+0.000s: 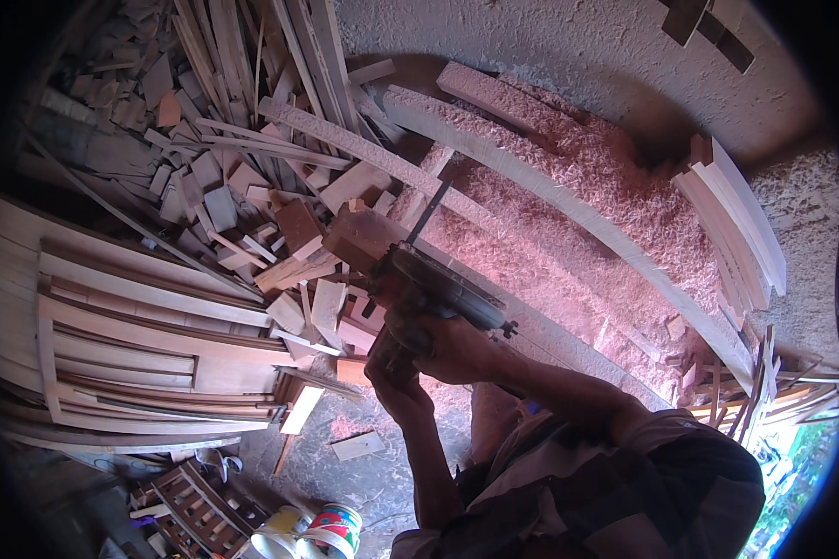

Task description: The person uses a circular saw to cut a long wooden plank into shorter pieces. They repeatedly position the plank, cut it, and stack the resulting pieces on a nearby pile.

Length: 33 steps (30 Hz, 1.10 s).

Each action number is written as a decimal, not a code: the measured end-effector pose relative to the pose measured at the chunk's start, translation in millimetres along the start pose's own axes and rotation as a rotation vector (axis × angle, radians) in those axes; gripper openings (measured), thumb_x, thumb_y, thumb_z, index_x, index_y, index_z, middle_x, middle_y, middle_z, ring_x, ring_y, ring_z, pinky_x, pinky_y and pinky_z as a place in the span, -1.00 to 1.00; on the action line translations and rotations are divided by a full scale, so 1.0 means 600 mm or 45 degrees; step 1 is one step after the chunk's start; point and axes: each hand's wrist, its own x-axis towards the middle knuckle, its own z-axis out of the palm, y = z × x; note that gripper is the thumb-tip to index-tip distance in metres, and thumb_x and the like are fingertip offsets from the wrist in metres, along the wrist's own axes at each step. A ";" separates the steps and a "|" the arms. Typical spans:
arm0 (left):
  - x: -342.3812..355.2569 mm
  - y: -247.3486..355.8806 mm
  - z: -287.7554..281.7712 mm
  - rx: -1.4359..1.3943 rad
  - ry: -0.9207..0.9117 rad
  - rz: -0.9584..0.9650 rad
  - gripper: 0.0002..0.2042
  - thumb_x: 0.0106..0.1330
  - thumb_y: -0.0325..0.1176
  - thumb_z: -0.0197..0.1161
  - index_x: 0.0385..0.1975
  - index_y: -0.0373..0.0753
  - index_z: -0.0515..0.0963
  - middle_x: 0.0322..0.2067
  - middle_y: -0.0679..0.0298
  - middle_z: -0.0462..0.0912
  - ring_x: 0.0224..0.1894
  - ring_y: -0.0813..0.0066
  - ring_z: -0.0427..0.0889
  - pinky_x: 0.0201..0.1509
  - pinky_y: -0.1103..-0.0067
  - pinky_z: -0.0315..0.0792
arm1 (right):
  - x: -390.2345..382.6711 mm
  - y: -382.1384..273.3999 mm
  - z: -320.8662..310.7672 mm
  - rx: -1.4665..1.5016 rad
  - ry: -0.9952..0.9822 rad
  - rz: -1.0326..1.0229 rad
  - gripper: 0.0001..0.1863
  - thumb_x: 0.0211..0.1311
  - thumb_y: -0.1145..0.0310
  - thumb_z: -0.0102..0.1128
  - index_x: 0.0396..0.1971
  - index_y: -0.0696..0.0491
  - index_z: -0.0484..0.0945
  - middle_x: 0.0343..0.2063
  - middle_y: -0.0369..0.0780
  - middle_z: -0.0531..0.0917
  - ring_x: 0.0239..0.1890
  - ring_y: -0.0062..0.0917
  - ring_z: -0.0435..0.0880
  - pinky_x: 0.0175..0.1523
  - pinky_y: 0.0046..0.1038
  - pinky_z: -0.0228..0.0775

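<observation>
A dark hand-held power tool (443, 284), a circular saw by its look, is held over the edge of a long wooden board (615, 382). My right hand (461, 349) is closed round its rear, and my left hand (396, 373) grips it just left of that. The fingers are partly in shadow. A thin dark bar (431, 212) sticks out from the tool's far side. At its front end sits a brown wooden block (356, 238); whether they touch, I cannot tell. The tool's underside and any blade are hidden.
Pink wood shavings (615, 186) are heaped beyond the board, round a curved beam (569, 200). Offcuts (219, 205) pile up at the far left. Curved wooden frames (158, 335) lie on the left. Buckets (331, 531) and a slatted wooden piece (196, 508) are near the lower edge.
</observation>
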 end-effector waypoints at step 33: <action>-0.156 -0.084 0.137 0.342 -0.597 0.158 -0.36 0.48 0.16 0.09 0.29 -0.27 0.28 0.19 0.10 0.39 0.27 0.23 0.40 0.33 0.34 0.35 | -0.266 -0.041 -0.234 0.105 0.453 -0.155 -0.55 0.13 0.37 0.44 0.02 0.16 0.56 -0.32 -0.05 0.74 -0.27 -0.29 0.78 -0.18 -0.32 0.58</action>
